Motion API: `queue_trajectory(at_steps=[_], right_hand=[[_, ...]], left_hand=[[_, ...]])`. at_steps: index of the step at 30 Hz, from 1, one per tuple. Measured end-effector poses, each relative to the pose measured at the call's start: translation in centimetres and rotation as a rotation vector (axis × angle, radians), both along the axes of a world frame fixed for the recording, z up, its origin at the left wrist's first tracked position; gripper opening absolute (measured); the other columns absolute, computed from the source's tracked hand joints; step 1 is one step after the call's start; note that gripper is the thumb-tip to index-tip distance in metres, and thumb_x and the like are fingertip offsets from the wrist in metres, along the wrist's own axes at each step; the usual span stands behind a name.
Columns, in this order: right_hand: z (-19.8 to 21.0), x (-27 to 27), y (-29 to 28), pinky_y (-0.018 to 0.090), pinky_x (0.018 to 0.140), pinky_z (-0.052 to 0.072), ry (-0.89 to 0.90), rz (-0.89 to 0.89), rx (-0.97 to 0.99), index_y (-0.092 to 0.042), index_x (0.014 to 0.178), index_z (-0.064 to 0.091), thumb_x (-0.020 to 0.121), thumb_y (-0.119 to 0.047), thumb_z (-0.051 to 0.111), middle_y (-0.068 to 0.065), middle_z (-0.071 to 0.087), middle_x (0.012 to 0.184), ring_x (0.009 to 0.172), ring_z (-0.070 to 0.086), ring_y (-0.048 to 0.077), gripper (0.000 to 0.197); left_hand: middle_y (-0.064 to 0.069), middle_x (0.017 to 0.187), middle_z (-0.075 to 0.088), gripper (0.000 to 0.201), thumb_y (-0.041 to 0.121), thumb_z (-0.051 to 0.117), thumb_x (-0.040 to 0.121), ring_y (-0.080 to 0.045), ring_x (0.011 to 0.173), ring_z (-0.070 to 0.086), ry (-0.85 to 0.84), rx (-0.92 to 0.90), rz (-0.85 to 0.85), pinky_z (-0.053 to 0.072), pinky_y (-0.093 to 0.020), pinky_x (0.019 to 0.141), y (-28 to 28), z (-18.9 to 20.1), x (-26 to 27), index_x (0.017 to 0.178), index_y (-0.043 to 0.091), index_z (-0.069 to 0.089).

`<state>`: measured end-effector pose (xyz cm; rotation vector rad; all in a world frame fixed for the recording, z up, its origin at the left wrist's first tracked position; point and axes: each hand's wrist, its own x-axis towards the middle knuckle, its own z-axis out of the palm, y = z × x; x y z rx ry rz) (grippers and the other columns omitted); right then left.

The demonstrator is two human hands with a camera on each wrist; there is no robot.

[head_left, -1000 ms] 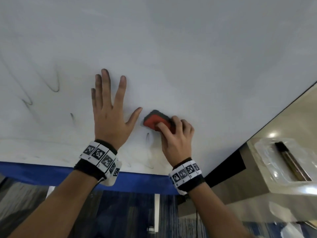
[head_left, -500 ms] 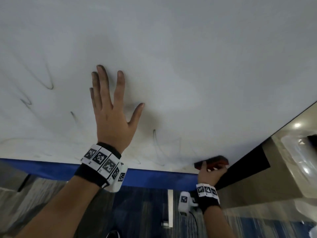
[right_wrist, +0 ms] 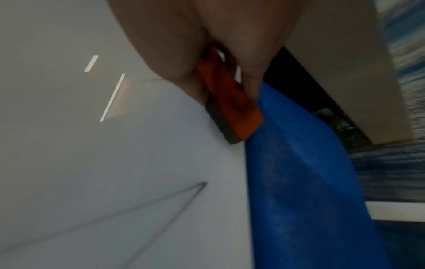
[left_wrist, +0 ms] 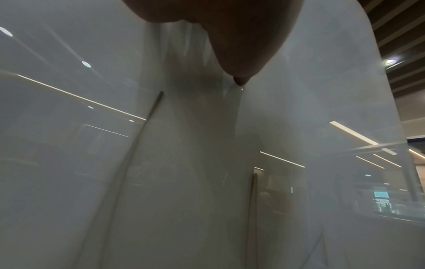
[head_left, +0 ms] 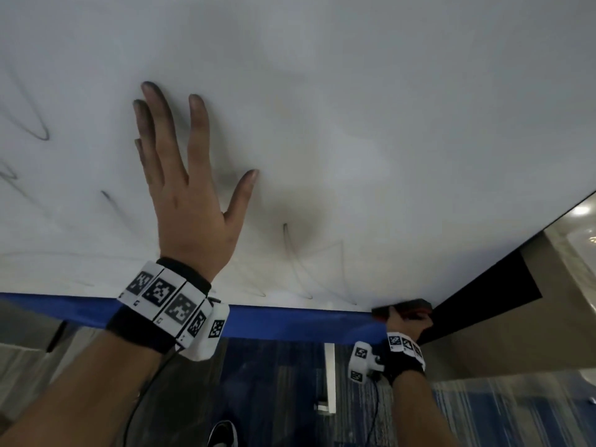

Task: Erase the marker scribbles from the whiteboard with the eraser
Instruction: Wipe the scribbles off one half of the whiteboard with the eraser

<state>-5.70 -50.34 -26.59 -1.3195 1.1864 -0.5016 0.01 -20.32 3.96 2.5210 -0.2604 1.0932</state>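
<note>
The whiteboard point(head_left: 354, 108) fills the upper head view and carries faint marker scribbles point(head_left: 300, 266) near its lower edge, with more scribbles point(head_left: 35, 124) at the far left. My left hand point(head_left: 187, 188) lies flat on the board, fingers spread and straight. My right hand point(head_left: 404, 321) grips the red eraser point(head_left: 403, 309) at the board's lower right corner, beside the blue strip. In the right wrist view the eraser point(right_wrist: 232, 107) shows its dark felt against the board, pinched between thumb and fingers, and a thin marker line point(right_wrist: 161, 202) lies below it.
A blue strip point(head_left: 290, 321) runs along the board's bottom edge. A black panel point(head_left: 483, 295) and a beige wall point(head_left: 532, 317) sit right of the board. Blue carpet point(head_left: 290, 398) lies below. A cable point(head_left: 142, 388) hangs from my left wrist.
My right hand has swept the eraser from beside the left thumb down and right to the board's lower corner. A scribble it hid now shows. The left hand stays flat.
</note>
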Motion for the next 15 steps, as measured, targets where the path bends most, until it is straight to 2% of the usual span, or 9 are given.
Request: queue_trajectory(at_steps=[2,4,6,8,10,12,13,14,15], right_hand=[[2.5,0.4,1.4,0.047,0.105,0.048,-0.046,0.007,-0.094,0.003,0.124,0.043,0.081,0.012,0.073,0.024,0.054,0.126,0.116,0.058,0.041,0.053],[5.2,0.8,4.0,0.036,0.091,0.053,-0.180,0.077,-0.237,-0.007,0.115,0.041,0.083,0.011,0.071,0.012,0.051,0.114,0.099,0.058,0.032,0.047],[7.2,0.8,6.3,0.026,0.081,0.051,-0.296,0.174,-0.394,-0.005,0.114,0.044,0.085,0.005,0.073,0.005,0.048,0.112,0.091,0.054,0.024,0.042],[7.3,0.7,6.7,0.029,0.085,0.048,-0.317,0.204,-0.512,-0.008,0.112,0.046,0.084,0.001,0.075,0.003,0.047,0.112,0.095,0.052,0.023,0.041],[5.3,0.7,5.3,0.038,0.088,0.048,-0.289,0.172,-0.515,-0.019,0.111,0.043,0.083,0.004,0.075,0.005,0.046,0.110,0.094,0.050,0.023,0.048],[2.5,0.1,3.4,0.041,0.086,0.049,-0.210,0.164,-0.465,-0.034,0.110,0.041,0.082,0.007,0.075,0.009,0.048,0.105,0.088,0.050,0.022,0.061],[1.2,-0.3,2.6,0.041,0.087,0.050,-0.160,0.156,-0.429,-0.045,0.107,0.041,0.079,0.004,0.077,0.014,0.051,0.104,0.088,0.052,0.025,0.067],[0.3,-0.9,1.8,0.044,0.091,0.050,-0.097,0.129,-0.369,-0.053,0.108,0.043,0.074,-0.005,0.081,0.022,0.055,0.108,0.092,0.056,0.031,0.069],[-0.1,-1.2,1.0,0.048,0.097,0.050,-0.050,0.100,-0.277,-0.049,0.120,0.046,0.070,-0.017,0.082,0.029,0.057,0.116,0.099,0.059,0.038,0.069]], left_hand=[[-0.040,0.159,0.009,0.081,0.045,0.058,0.101,-0.052,0.151,0.006,0.007,-0.001,0.007,0.010,-0.056,0.126,-0.1,-0.1,-0.2,0.156,-0.003,0.023],[-0.039,0.160,0.009,0.081,0.043,0.059,0.101,-0.052,0.151,0.006,0.011,-0.013,0.005,0.010,-0.057,0.125,-0.3,-0.3,-0.2,0.156,-0.003,0.023],[-0.039,0.160,0.009,0.081,0.042,0.059,0.101,-0.052,0.151,0.006,0.010,-0.012,0.002,0.010,-0.058,0.125,-0.3,-0.4,-0.2,0.156,-0.003,0.022],[-0.039,0.160,0.009,0.082,0.044,0.060,0.100,-0.052,0.151,0.006,0.010,0.008,0.005,0.011,-0.057,0.126,-0.2,-0.6,-0.3,0.156,-0.003,0.021],[-0.037,0.161,0.008,0.085,0.047,0.060,0.099,-0.050,0.152,0.005,0.026,0.030,0.002,0.010,-0.055,0.126,0.1,-0.7,-0.5,0.158,0.000,0.020],[-0.035,0.162,0.006,0.088,0.050,0.060,0.098,-0.047,0.153,0.003,0.052,0.053,-0.001,0.010,-0.054,0.127,0.3,-0.7,-0.5,0.159,0.003,0.018],[-0.034,0.163,0.005,0.088,0.051,0.060,0.098,-0.046,0.154,0.003,0.057,0.070,0.000,0.010,-0.054,0.127,0.4,-0.8,-0.5,0.159,0.004,0.018],[-0.033,0.163,0.006,0.088,0.052,0.060,0.098,-0.046,0.154,0.003,0.059,0.086,0.001,0.011,-0.055,0.126,0.5,-1.0,-0.6,0.159,0.005,0.018],[-0.033,0.163,0.006,0.087,0.052,0.059,0.098,-0.045,0.154,0.003,0.061,0.094,0.002,0.011,-0.055,0.126,0.5,-1.1,-0.7,0.159,0.006,0.018]])
